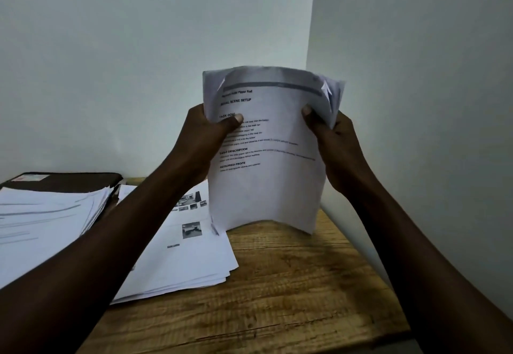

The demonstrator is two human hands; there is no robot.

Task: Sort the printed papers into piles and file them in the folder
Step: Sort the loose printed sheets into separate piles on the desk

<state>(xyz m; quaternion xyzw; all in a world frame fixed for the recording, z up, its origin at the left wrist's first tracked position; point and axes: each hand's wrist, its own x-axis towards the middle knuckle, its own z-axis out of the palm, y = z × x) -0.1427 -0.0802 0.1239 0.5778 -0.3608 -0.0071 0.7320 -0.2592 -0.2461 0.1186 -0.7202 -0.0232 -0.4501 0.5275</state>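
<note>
I'm seeing left hand (206,134) and right hand (330,137) both gripping upright sheaf of white printed sheets (266,153); 2 piles lying on wooden table (277,284), 1 pile (47,214) sitting on dark folder (69,180), other pile (180,256) beside it; sorting looking midway, filing pending.

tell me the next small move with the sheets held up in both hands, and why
Probably lower the held sheets onto the pile with photos or the stack on the folder. The left hand and right hand grip them upright above the table, front page readable, so sorting comes next.
</note>
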